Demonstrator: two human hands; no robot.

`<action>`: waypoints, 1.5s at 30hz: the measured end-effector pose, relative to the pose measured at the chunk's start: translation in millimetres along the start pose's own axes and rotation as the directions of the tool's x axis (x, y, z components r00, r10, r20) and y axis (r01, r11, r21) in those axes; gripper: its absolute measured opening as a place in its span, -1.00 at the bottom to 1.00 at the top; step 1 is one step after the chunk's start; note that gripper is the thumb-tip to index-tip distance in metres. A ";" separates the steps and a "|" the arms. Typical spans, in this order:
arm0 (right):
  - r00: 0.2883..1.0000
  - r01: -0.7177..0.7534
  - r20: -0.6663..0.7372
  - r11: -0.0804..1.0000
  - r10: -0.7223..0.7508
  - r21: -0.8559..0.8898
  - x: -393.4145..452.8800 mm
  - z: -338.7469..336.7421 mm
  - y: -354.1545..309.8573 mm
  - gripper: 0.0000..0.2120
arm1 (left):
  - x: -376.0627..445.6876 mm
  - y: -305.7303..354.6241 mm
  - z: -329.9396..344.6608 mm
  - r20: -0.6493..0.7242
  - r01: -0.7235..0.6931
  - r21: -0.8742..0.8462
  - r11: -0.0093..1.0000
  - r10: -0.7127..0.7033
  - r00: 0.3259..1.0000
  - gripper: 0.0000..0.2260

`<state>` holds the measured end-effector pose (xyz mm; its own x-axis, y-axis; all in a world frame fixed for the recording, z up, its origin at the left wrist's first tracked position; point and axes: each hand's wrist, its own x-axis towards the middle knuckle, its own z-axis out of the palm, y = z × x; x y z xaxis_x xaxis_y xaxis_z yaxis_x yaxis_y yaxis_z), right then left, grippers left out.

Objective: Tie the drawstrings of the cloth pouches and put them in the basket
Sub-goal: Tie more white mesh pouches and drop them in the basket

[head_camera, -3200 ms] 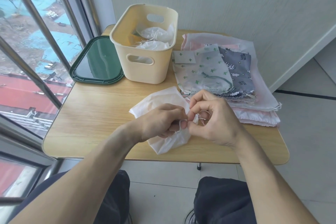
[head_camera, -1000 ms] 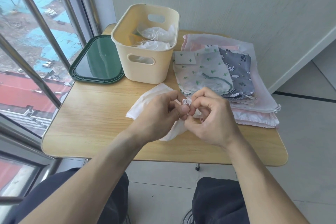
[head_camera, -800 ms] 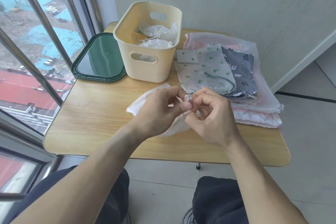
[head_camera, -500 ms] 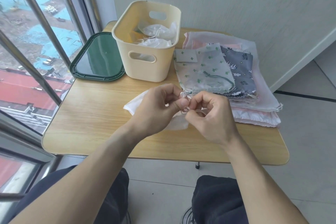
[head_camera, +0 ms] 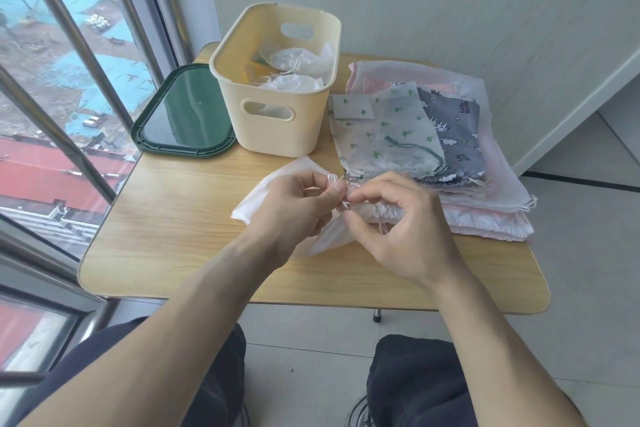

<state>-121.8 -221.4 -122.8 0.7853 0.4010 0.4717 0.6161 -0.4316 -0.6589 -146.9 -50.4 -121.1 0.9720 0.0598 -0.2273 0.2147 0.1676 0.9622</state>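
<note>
- Both hands meet mid-table: left hand (head_camera: 294, 208) and right hand (head_camera: 398, 222) each pinch the thin white drawstring (head_camera: 341, 192) of a white cloth pouch (head_camera: 277, 191) lying on the light wooden table (head_camera: 173, 225)
- Cream plastic basket (head_camera: 277, 128) behind — tied white pouches inside
- Stack of patterned cloth pouches (head_camera: 433, 135) to its right
- Dark green lid (head_camera: 183, 121) to its left

One basket (head_camera: 277, 87), one green lid (head_camera: 183, 118), two hands (head_camera: 294, 208), one table (head_camera: 166, 218).
</note>
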 end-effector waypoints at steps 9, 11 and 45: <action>0.999 0.044 -0.012 0.990 -0.046 -0.135 3.0 -0.4 -1.1 -0.90 | 0.4 2.4 -0.3 -0.042 0.019 0.055 0.998 -0.016 0.999 -0.82; 0.999 0.032 0.032 0.986 -0.027 -0.161 3.0 -1.3 -0.5 -0.88 | 3.9 1.1 -1.5 -0.092 0.028 0.083 0.996 -0.021 0.996 -0.80; 0.736 -0.115 0.611 0.943 0.291 -0.311 -14.6 1.5 -20.2 -0.65 | 23.1 -26.6 1.9 -0.189 -0.091 0.537 0.839 0.225 0.956 -0.78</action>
<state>-145.8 -217.3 -117.3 0.7205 0.6632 -0.2028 0.5099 -0.7047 -0.4933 -130.0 -55.3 -151.6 0.9592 0.2810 -0.0295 0.1431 -0.3930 0.9083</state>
